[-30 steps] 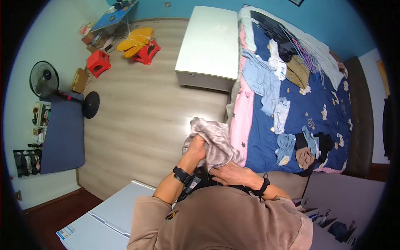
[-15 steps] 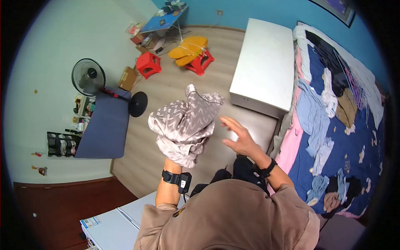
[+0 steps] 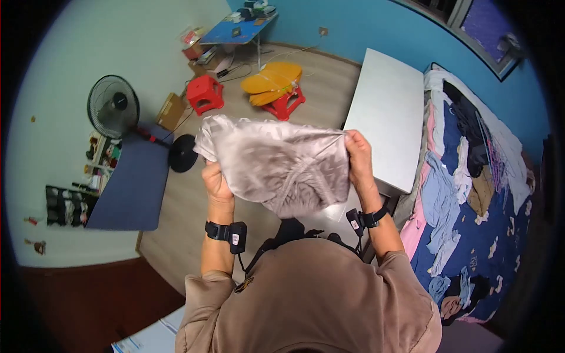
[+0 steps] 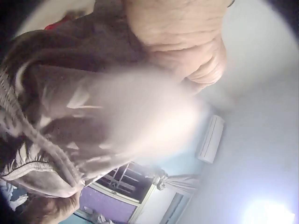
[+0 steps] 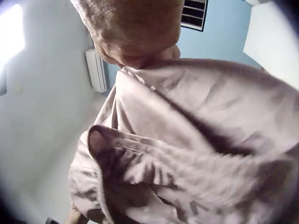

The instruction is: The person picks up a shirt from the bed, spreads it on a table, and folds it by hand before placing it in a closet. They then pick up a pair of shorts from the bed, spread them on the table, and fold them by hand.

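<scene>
A shiny pinkish-grey satin garment (image 3: 276,167) with a pale printed pattern is stretched between both hands, in front of the person's chest. My left hand (image 3: 216,182) grips its left edge, fingers curled in. At the upper right corner my right hand (image 3: 360,156) pinches the cloth between thumb and fingers. A gathered elastic band runs across the garment (image 5: 154,144) in the right wrist view, with a fold hanging open below the right hand (image 5: 135,35). In the left wrist view the cloth (image 4: 60,102) is partly blurred and hides the left fingertips.
To the right is a bed with a blue sheet (image 3: 421,250) and several scattered clothes. A white cabinet (image 3: 385,106) stands beside it. Further off are a red stool (image 3: 205,94), yellow bundled pads (image 3: 273,82) on another stool, and a standing fan (image 3: 115,106).
The garment was bunched in the lap, then over the left hand with the right hand apart. Now the right hand has taken hold of it and the cloth is raised and spread wide.
</scene>
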### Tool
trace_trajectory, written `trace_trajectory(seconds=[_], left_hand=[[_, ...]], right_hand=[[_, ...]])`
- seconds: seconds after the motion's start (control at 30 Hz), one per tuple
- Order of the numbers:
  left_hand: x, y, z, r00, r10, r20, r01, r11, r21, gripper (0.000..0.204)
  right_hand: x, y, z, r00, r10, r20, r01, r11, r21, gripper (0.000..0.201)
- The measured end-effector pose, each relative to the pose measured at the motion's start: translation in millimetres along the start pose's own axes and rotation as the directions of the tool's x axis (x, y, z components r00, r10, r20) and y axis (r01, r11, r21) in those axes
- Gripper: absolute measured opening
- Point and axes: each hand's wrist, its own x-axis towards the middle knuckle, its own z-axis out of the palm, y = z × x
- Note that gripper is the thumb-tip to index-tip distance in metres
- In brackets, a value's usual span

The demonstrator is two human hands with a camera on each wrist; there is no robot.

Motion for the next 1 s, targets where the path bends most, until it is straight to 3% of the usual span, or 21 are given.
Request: trace_trajectory(seconds=[0.03, 0.17, 0.23, 0.27, 0.3, 0.33, 0.37, 0.4, 0.47, 0.5, 0.53, 0.57, 0.7, 0.73, 0.8, 0.83, 0.93, 0.97, 1.0], left_hand=[[17, 5, 5, 0.994, 0.035, -0.107, -0.047, 0.992, -0.119, 0.071], [78, 22, -8, 0.996, -0.057, -0.074, 0.038, 0.972, -0.231, 0.071], [113, 32, 7, 0.995, -0.08, -0.058, 0.062, 0.963, -0.263, 0.07], [130, 37, 15, 0.995, -0.078, -0.067, 0.056, 0.959, -0.279, 0.068], [149, 41, 17, 0.987, -0.143, -0.078, 0.112, 0.945, -0.308, 0.063], [164, 44, 21, 0.987, -0.148, -0.067, 0.122, 0.946, -0.302, 0.063], [179, 44, 26, 0.983, -0.175, 0.057, 0.184, 0.908, -0.376, 0.059], [196, 44, 33, 0.966, -0.183, 0.185, 0.248, 0.863, -0.44, 0.056], [222, 42, 51, 0.952, -0.161, 0.26, 0.267, 0.853, -0.449, 0.052], [230, 43, 67, 0.971, -0.217, 0.1, 0.239, 0.895, -0.377, 0.052], [239, 42, 80, 0.965, -0.255, -0.068, 0.224, 0.928, -0.297, 0.052], [248, 39, 87, 0.966, -0.233, -0.109, 0.201, 0.948, -0.247, 0.049], [288, 32, 85, 0.938, -0.341, -0.062, 0.303, 0.895, -0.328, 0.047], [295, 31, 81, 0.94, -0.333, -0.069, 0.297, 0.903, -0.311, 0.047], [316, 34, 69, 0.917, -0.39, 0.08, 0.39, 0.838, -0.381, 0.048], [326, 35, 65, 0.934, -0.357, 0.011, 0.342, 0.885, -0.316, 0.05], [354, 44, 46, 0.951, -0.306, 0.035, 0.298, 0.884, -0.361, 0.052], [351, 35, 78, 0.949, -0.109, -0.295, 0.093, 0.993, -0.067, 0.053], [362, 35, 69, 0.948, -0.095, -0.303, 0.079, 0.995, -0.066, 0.053]], right_hand=[[12, -9, 6, 0.999, -0.014, -0.04, 0.014, 1.0, 0.016, 0.014], [59, -40, 30, 0.991, -0.094, -0.093, 0.098, 0.994, 0.039, 0.015], [84, -57, 34, 0.98, -0.192, -0.05, 0.168, 0.939, -0.3, 0.019], [95, -69, 38, 0.959, -0.277, -0.052, 0.211, 0.825, -0.524, 0.024], [104, -77, 50, 0.839, -0.544, 0.008, 0.358, 0.541, -0.761, 0.024], [111, -83, 62, 0.662, -0.734, 0.15, 0.396, 0.173, -0.902, 0.025], [117, -88, 70, 0.543, -0.819, 0.187, 0.479, 0.119, -0.87, 0.032], [121, -85, 73, 0.526, -0.828, 0.193, 0.49, 0.11, -0.865, 0.032], [113, -60, 72, 0.554, -0.812, 0.183, 0.63, 0.265, -0.73, 0.042], [106, -42, 72, 0.659, -0.713, 0.241, 0.616, 0.327, -0.717, 0.046], [101, -24, 78, 0.746, -0.597, 0.296, 0.591, 0.387, -0.708, 0.049], [102, -14, 94, 0.812, -0.506, 0.292, 0.545, 0.476, -0.69, 0.05], [148, 48, 106, 0.96, -0.214, 0.178, 0.278, 0.736, -0.617, 0.061], [164, 57, 103, 0.958, -0.218, 0.184, 0.285, 0.746, -0.602, 0.061], [199, 72, 107, 0.992, -0.037, 0.12, 0.1, 0.808, -0.58, 0.055], [218, 87, 109, 0.972, -0.17, 0.164, 0.226, 0.867, -0.443, 0.046], [248, 74, 119, 0.927, -0.306, 0.216, 0.362, 0.878, -0.312, 0.036], [250, 59, 116, 0.875, -0.398, 0.277, 0.468, 0.841, -0.271, 0.031], [262, 57, 109, 0.874, -0.391, 0.289, 0.466, 0.844, -0.265, 0.031]])
